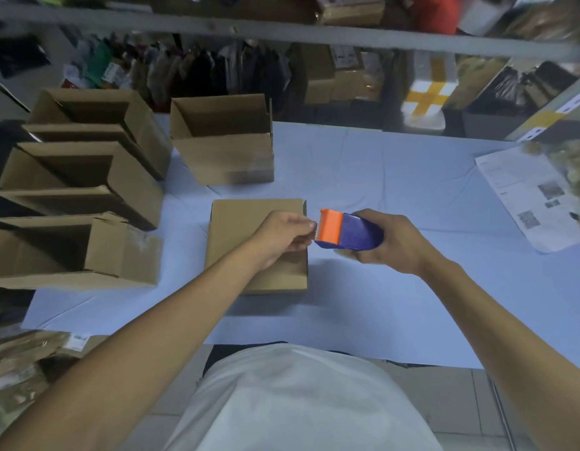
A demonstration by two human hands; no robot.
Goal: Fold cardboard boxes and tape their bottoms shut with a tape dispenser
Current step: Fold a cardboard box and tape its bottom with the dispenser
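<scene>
A closed cardboard box (236,229) lies bottom up in the middle of the light blue table (396,196). Above its right edge my right hand (392,245) grips a blue tape dispenser (350,234) with an orange cutter head pointing left. My left hand (285,237) hovers over the box with its fingertips pinched at the dispenser's serrated edge, apparently on the tape end; the tape itself is too thin to make out.
An open upright box (223,141) stands behind the closed one. Several open boxes (87,190) are lined up along the table's left side. Printed paper sheets (529,196) lie at the right edge. Shelves with packages fill the background.
</scene>
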